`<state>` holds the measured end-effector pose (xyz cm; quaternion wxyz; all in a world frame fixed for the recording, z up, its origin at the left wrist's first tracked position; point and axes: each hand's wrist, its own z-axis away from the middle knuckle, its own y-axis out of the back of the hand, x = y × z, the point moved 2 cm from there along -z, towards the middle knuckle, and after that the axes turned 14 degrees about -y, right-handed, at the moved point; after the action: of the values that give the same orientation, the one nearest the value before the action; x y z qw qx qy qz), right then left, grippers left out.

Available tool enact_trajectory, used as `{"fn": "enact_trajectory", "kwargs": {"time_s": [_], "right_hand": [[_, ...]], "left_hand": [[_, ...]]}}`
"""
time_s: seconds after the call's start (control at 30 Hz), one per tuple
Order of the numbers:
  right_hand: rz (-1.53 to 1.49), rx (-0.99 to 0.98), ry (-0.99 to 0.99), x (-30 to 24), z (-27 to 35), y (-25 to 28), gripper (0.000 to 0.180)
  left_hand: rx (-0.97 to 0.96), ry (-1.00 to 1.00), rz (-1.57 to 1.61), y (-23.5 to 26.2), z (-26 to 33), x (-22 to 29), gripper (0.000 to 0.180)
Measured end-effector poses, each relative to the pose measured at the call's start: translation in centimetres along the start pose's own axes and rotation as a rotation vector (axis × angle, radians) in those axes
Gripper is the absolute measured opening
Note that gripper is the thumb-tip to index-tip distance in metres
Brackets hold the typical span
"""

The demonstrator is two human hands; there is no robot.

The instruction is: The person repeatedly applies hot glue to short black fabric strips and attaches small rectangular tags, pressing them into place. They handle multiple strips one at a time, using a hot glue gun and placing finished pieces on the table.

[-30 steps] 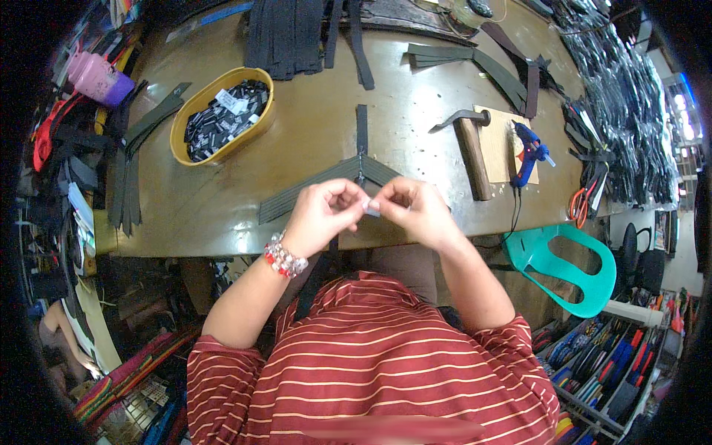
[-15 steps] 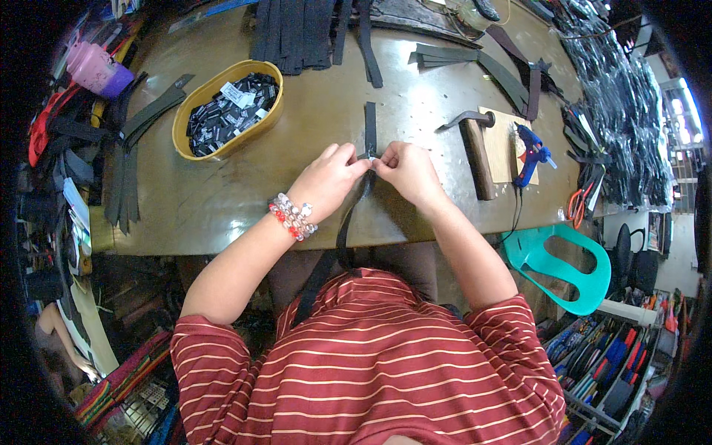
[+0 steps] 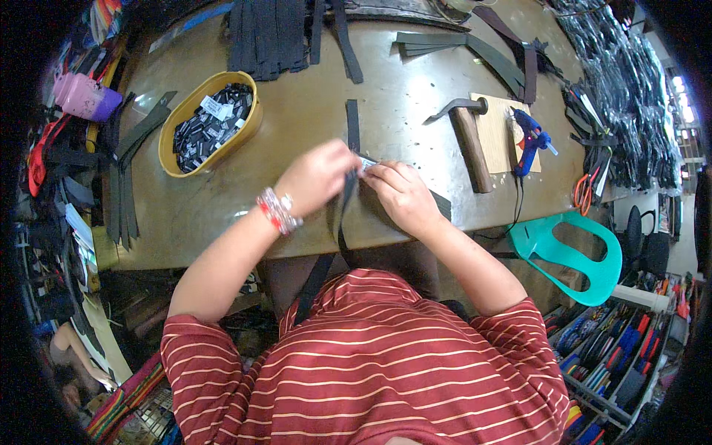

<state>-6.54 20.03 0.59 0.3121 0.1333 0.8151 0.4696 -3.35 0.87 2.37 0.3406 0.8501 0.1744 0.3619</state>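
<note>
A black strap (image 3: 352, 124) lies lengthwise on the table, and another dark length (image 3: 342, 222) runs down over the near edge toward my lap. My right hand (image 3: 405, 194) is closed, its fingers pinching strap material around a small pale-and-dark piece (image 3: 366, 163) that I cannot make out well. A dark strap end (image 3: 442, 205) sticks out on the right side of that hand. Beside the pale piece is my left hand (image 3: 317, 176), smeared by motion, so whether it grips anything is unclear. A beaded bracelet circles my left wrist.
To the left stands a yellow tub (image 3: 170, 161) of small black pieces. A hammer (image 3: 472, 144), a blue glue gun (image 3: 529, 141) and orange-handled scissors (image 3: 584, 194) lie at the right. Black strips (image 3: 268, 41) rest at the back; a turquoise stool (image 3: 525, 236) stands beyond the near right edge.
Both hands were pinching together at the strap; my left hand has shifted left and blurred. My right hand has turned flatter, and a dark strap end shows beside it. The view has shifted slightly.
</note>
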Motion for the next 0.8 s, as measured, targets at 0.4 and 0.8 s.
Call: {"fn": "enact_trajectory", "kwargs": {"time_s": [0.4, 0.8], "right_hand": [[0.171, 0.133, 0.081, -1.5, -2.0, 1.2, 0.028], [0.689, 0.020, -0.879, 8.9, 1.0, 7.0, 0.058]], "left_hand": [[-0.231, 0.211, 0.170, -0.6, -4.0, -8.8, 0.020], [-0.322, 0.450, -0.337, -4.7, 1.4, 7.5, 0.077]]}}
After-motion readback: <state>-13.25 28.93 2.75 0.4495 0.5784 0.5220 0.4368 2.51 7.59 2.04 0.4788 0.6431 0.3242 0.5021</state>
